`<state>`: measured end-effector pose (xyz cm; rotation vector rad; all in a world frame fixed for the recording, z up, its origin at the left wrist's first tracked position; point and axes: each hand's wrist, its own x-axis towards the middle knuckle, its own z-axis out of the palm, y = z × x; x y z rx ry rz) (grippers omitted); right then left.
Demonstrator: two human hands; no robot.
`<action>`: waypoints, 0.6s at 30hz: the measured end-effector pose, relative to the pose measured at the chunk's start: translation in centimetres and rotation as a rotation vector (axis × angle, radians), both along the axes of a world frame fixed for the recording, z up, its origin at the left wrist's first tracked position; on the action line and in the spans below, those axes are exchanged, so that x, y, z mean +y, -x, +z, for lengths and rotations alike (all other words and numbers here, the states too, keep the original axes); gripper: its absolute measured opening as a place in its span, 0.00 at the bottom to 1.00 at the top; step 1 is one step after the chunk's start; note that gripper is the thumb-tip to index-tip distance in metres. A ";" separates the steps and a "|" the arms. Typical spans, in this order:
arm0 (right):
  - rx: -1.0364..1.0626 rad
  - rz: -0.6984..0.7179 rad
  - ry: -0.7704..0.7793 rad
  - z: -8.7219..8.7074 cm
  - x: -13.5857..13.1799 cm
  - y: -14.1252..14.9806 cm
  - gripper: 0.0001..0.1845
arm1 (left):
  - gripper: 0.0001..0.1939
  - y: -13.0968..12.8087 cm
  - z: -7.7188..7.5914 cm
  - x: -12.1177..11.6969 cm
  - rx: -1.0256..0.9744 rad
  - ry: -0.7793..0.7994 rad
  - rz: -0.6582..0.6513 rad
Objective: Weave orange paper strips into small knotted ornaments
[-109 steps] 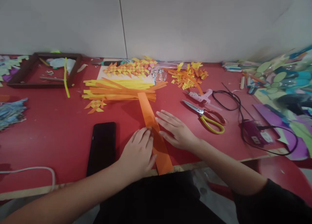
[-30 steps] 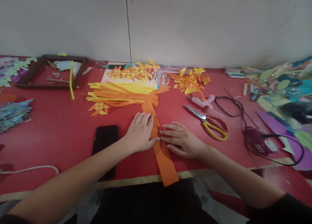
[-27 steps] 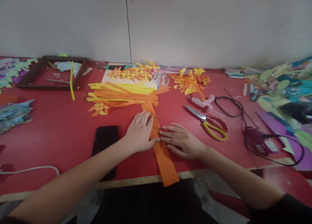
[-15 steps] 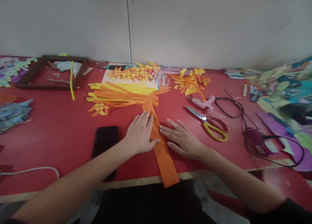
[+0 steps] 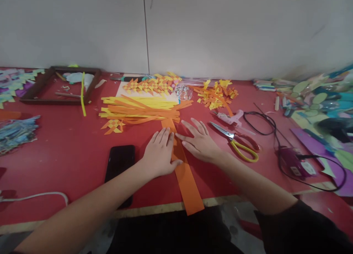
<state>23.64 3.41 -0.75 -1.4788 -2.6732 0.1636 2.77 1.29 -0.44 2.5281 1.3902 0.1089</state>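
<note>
A long orange paper strip (image 5: 189,187) lies on the red table, its near end sticking out past the table's front edge. My left hand (image 5: 161,154) rests flat on the strip's left side, fingers stretched out and thumb across it. My right hand (image 5: 200,141) is spread at the strip's right edge, its index fingertip touching the paper near the left fingers. Beyond the strip's far end lies a pile of yellow and orange paper strips (image 5: 138,108). A small woven paper piece (image 5: 113,126) sits to the left of that.
Scissors (image 5: 234,141) and a pink glue gun (image 5: 230,117) lie right of my hands. A phone (image 5: 120,162) is at the left. Farther off are paper scraps (image 5: 217,94), a woven paper band (image 5: 153,83), a wooden frame (image 5: 55,101) and a purple corded box (image 5: 296,162).
My right hand has slid forward and slightly left along the strip's edge. My left hand stays on the strip in nearly the same place.
</note>
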 end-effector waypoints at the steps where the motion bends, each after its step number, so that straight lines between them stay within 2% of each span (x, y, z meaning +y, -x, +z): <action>1: 0.008 -0.010 0.000 0.0 0.4 0.0 0.21 | 0.45 0.0 0.0 0.0 -0.001 0.001 -0.001; 10: 0.022 -0.037 -0.044 -0.4 4.0 1.4 0.21 | 0.47 -0.1 0.5 0.0 0.034 0.052 -0.002; 15: 0.051 -0.032 -0.104 -1.0 5.8 2.3 0.21 | 0.47 0.1 -0.1 0.1 0.002 0.020 -0.018; 18: 0.158 -0.033 -0.174 -1.4 6.0 2.8 0.20 | 0.50 0.3 -0.2 0.5 -0.009 0.019 -0.051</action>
